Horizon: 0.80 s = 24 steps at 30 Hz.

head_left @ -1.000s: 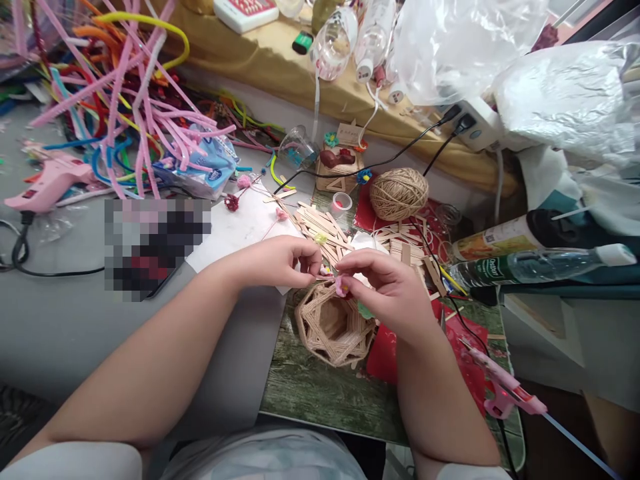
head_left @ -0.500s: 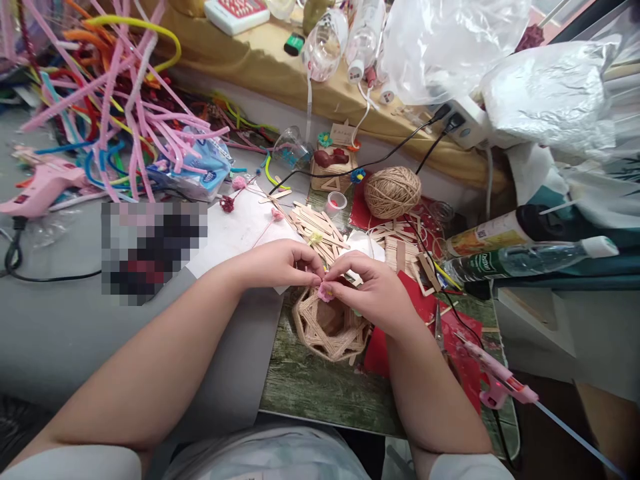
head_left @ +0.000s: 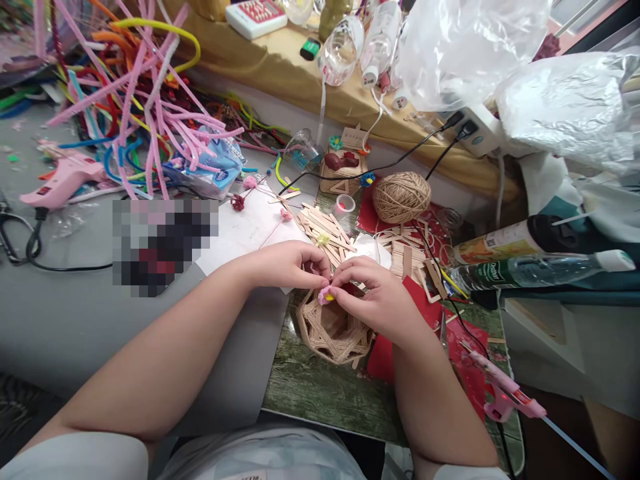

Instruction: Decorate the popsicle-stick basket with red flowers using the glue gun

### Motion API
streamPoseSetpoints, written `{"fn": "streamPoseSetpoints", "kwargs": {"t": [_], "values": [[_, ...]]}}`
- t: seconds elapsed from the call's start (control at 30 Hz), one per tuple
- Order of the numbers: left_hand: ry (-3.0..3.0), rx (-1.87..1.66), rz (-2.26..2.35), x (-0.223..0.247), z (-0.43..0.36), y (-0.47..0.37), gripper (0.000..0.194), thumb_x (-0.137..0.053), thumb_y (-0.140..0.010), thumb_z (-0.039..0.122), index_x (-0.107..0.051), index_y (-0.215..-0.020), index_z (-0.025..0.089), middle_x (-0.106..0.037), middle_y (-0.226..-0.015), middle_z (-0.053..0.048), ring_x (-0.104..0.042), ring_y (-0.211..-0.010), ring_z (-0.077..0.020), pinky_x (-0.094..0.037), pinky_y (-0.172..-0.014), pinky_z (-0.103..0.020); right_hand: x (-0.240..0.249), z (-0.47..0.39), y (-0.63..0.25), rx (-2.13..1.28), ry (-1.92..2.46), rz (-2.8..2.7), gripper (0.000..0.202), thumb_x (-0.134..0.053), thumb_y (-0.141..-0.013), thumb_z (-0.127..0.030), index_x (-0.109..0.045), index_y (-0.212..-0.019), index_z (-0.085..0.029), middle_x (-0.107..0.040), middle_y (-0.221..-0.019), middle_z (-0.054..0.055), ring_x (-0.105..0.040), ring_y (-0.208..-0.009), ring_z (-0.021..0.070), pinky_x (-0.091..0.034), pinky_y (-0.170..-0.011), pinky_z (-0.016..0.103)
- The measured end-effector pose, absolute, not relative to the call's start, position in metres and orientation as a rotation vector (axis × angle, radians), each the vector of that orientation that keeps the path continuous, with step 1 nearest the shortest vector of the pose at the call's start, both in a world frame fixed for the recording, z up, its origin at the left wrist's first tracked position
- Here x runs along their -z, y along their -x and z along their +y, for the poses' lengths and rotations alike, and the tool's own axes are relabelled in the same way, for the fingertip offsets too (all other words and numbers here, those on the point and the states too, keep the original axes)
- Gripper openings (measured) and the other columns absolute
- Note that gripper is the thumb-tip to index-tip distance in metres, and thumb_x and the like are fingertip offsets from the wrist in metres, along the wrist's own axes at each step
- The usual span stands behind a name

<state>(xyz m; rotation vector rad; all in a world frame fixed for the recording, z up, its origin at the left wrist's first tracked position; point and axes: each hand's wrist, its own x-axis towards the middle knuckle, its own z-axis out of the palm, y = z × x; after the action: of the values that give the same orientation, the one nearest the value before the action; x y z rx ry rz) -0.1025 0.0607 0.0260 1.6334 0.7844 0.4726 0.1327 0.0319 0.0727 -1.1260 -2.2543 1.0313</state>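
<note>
Between my two hands is a small pink flower with a yellow centre [head_left: 326, 295], apparently of fuzzy pipe cleaner. My left hand [head_left: 300, 265] pinches at its upper left side, thumb and forefinger together. From the right, my right hand [head_left: 367, 287] grips it between thumb and fingers. Both sets of fingertips nearly meet and partly cover it. Just below them, a twine-wrapped basket [head_left: 335, 343] of many sides, with a star-like weave, sits on the green board [head_left: 320, 400]. My hands hide its far rim.
Craft sticks [head_left: 325, 230] and a ball of twine [head_left: 401, 197] lie beyond my hands. A pink glue gun [head_left: 505, 390] rests at the right, near scissors [head_left: 443, 328]. Another glue gun [head_left: 67, 177] and tangled pipe cleaners [head_left: 150, 100] lie left. A black cable [head_left: 370, 171] crosses behind.
The flower has turned in my fingers, so its yellow centre shows more at the lower right. The whole view has shifted slightly; both hands stay above the basket.
</note>
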Motion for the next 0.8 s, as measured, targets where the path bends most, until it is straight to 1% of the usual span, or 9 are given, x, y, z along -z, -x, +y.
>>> {"fn": "streamPoseSetpoints", "kwargs": {"t": [0.13,0.27,0.37,0.47,0.5,0.57,0.67,0.73,0.8], "values": [[-1.602,-0.464,0.769,-0.022,0.062,0.101,0.023,-0.074,-0.087,0.036,-0.077,-0.099,0.017,-0.077,-0.092,-0.003,-0.068,-0.083,-0.0155,-0.050,-0.074,-0.024,-0.072,0.031,-0.130,-1.029,1.176,-2.221,0.010,-0.076,-0.091,-0.023,-0.074,-0.082,-0.024,-0.076,-0.096,0.003,-0.069,-0.091,0.0201,-0.053,-0.086,0.036],[-1.604,-0.467,0.738,-0.029,0.061,0.101,0.030,-0.068,-0.094,0.044,-0.077,-0.101,0.017,-0.077,-0.094,-0.004,-0.069,-0.087,-0.0168,-0.051,-0.077,-0.025,-0.072,0.031,-0.129,-1.056,1.158,-2.219,0.013,-0.074,-0.088,-0.014,-0.072,-0.079,-0.023,-0.074,-0.089,0.001,-0.067,-0.088,0.0194,-0.052,-0.084,0.035],[-1.577,-0.429,0.736,-0.035,0.057,0.102,0.034,-0.071,-0.093,0.050,-0.076,-0.101,0.017,-0.077,-0.091,-0.004,-0.069,-0.083,-0.0168,-0.050,-0.072,-0.024,-0.070,0.032,-0.129,-1.076,1.167,-2.210,0.014,-0.074,-0.087,-0.014,-0.071,-0.078,-0.023,-0.073,-0.088,0.001,-0.067,-0.088,0.0188,-0.052,-0.082,0.034],[-1.576,-0.403,0.786,-0.038,0.054,0.101,0.033,-0.077,-0.088,0.049,-0.075,-0.098,0.018,-0.077,-0.089,-0.003,-0.069,-0.081,-0.0168,-0.049,-0.069,-0.024,-0.070,0.034,-0.132,-1.131,1.171,-2.215,0.013,-0.073,-0.091,-0.019,-0.072,-0.078,-0.023,-0.073,-0.090,0.001,-0.068,-0.088,0.0189,-0.052,-0.083,0.034],[-1.568,-0.402,0.793,-0.037,0.053,0.100,0.032,-0.078,-0.087,0.048,-0.075,-0.097,0.018,-0.077,-0.089,-0.003,-0.070,-0.082,-0.0171,-0.050,-0.069,-0.024,-0.072,0.036,-0.135,-1.153,1.165,-2.223,0.011,-0.073,-0.092,-0.021,-0.073,-0.082,-0.023,-0.074,-0.093,0.002,-0.068,-0.090,0.0194,-0.052,-0.084,0.034],[-1.530,-0.402,0.786,-0.036,0.053,0.098,0.031,-0.080,-0.086,0.047,-0.074,-0.095,0.018,-0.077,-0.089,-0.003,-0.071,-0.084,-0.0175,-0.051,-0.071,-0.025,-0.079,0.038,-0.145,-1.158,1.172,-2.222,0.005,-0.073,-0.095,-0.029,-0.076,-0.094,-0.025,-0.075,-0.102,0.003,-0.069,-0.098,0.0213,-0.053,-0.089,0.036],[-1.472,-0.403,0.751,-0.036,0.052,0.095,0.031,-0.078,-0.088,0.047,-0.071,-0.093,0.018,-0.078,-0.090,-0.003,-0.071,-0.084,-0.0170,-0.052,-0.073,-0.026,-0.096,0.038,-0.167,-1.045,1.273,-2.116,0.020,-0.070,-0.099,-0.041,-0.075,-0.113,-0.027,-0.075,-0.115,0.005,-0.069,-0.109,0.0248,-0.053,-0.096,0.040],[-1.451,-0.401,0.730,-0.037,0.051,0.093,0.031,-0.077,-0.089,0.047,-0.069,-0.092,0.018,-0.078,-0.090,-0.004,-0.071,-0.084,-0.0167,-0.052,-0.073,-0.026,-0.105,0.034,-0.182,-0.980,1.320,-2.004,0.023,-0.068,-0.101,-0.044,-0.075,-0.115,-0.027,-0.075,-0.116,0.006,-0.069,-0.111,0.0259,-0.054,-0.098,0.041],[-1.437,-0.397,0.716,-0.039,0.050,0.092,0.030,-0.078,-0.089,0.046,-0.069,-0.091,0.017,-0.078,-0.091,-0.004,-0.071,-0.085,-0.0166,-0.052,-0.074,-0.026,-0.106,0.024,-0.192,-0.972,1.337,-1.913,0.024,-0.068,-0.100,-0.046,-0.075,-0.113,-0.027,-0.074,-0.114,0.006,-0.070,-0.110,0.0265,-0.055,-0.097,0.042]]}}
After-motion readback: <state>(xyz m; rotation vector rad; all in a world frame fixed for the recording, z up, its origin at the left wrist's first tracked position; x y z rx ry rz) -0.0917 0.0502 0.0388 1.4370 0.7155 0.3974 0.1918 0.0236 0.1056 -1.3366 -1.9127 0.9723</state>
